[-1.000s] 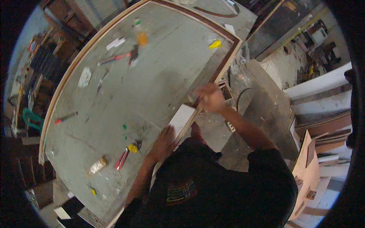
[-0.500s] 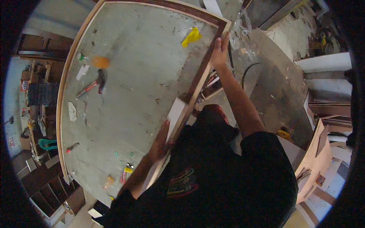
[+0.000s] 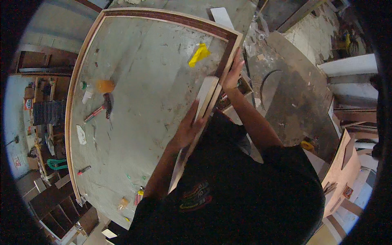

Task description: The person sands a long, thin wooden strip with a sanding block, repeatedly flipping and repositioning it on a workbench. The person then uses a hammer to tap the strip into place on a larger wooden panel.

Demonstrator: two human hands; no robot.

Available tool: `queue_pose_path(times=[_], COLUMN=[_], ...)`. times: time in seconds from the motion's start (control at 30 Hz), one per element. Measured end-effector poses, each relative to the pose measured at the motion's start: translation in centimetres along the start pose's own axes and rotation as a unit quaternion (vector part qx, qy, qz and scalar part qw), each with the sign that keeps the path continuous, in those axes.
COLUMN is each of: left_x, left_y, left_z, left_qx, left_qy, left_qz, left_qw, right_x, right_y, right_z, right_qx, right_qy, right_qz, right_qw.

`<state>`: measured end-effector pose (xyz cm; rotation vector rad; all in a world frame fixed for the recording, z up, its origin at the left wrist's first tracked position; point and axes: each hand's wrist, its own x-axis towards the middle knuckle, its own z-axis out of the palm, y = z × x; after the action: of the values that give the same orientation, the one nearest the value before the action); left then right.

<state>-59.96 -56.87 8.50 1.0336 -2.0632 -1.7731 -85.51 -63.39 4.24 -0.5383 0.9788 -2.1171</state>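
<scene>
A large wooden frame [image 3: 163, 20] with pale edges and a dark brown inner side lies on the grey worktop [image 3: 139, 102]. My left hand [image 3: 190, 128] is closed round a white-faced wooden strip [image 3: 207, 90], which lies along the frame's right side. The strip's far end stops short of the far right corner. My right hand [image 3: 233, 74] rests against the outer side of the frame near that corner, fingers stretched along the wood. Part of the strip is hidden behind my left hand and forearm.
Inside the frame lie a claw hammer [image 3: 107, 107], an orange bottle [image 3: 105, 85], a yellow piece [image 3: 199, 55] and a red-tipped tool [image 3: 84, 170]. A white board [image 3: 221, 17] lies beyond the far side. A tool box [image 3: 244, 86] stands beside my right arm.
The white strip has slid along the frame's side toward the far right corner, my left hand moving with it. My right hand has shifted slightly back from the corner. The view has tilted slightly.
</scene>
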Motion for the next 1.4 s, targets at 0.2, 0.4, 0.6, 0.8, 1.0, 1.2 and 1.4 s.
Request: queue_pose_path(times=[0.2,0.4,0.6,0.8,1.0,1.2,1.4], left_x=[2.0,13.0,5.0,2.5,15.4,11.3,10.5], left_y=[-0.3,0.6,2.1,0.0,1.1,2.6,1.3], left_z=[0.6,0.5,-0.9,-0.6,0.3,-0.7,0.1], left_qx=[0.109,-0.017,-0.016,0.028,-0.019,0.009,0.087], left_qy=[0.048,0.030,-0.008,0.016,0.042,0.023,0.068], left_qz=[0.157,0.095,0.044,0.063,0.088,0.038,0.104], left_qw=[0.980,0.995,0.999,0.997,0.995,0.999,0.988], right_x=[0.0,-0.2,-0.1,0.1,-0.1,0.0,0.1], right_y=[0.2,0.5,0.1,0.5,0.5,0.2,1.1], right_z=[-0.4,-1.0,-0.4,-0.7,-0.7,-0.4,-1.2], right_qx=[-0.058,-0.027,-0.002,-0.064,-0.045,-0.036,-0.049], right_qy=[-0.009,-0.001,0.014,-0.007,0.007,0.001,0.008], right_qz=[-0.018,0.008,0.044,-0.009,0.013,0.019,0.018], right_qw=[0.998,1.000,0.999,0.998,0.999,0.999,0.999])
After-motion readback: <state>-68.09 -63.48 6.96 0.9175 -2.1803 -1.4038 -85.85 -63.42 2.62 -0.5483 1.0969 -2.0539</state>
